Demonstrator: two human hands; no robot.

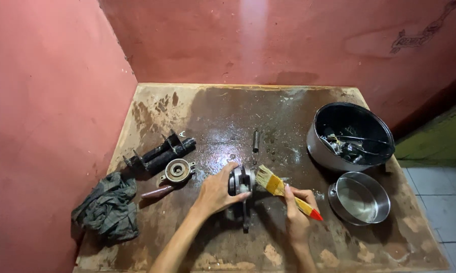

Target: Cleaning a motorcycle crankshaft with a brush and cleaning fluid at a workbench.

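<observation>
The left hand (pixel 215 193) has its grip closed round a dark metal part (pixel 242 181) near the middle of the worktop (pixel 212 111), fingers wrapped over its top — a slim arm of the part hangs down toward the near edge. The right hand (pixel 297 212) pinches a brush (pixel 283 191) by its yellow handle, red tip pointing right, pale bristles touching the part's right side.

Left of the hands lies a round flanged piece (pixel 177 171), with a small pinkish handle (pixel 157 192) just below it. Beyond those, two black ribbed cylinders (pixel 162 154) lie side by side on a slant. A crumpled dark rag (pixel 109 207) sits at the worktop's left edge. Above the part, a thin metal pin (pixel 255 140) lies upright on the wet, stained surface.

On the right, a large dark pot (pixel 321 146) holds oily metal bits — what they are I cannot tell. Just in front of it stands a smaller shiny steel bowl (pixel 359 198). Pink walls (pixel 51 101) close in the corner.
</observation>
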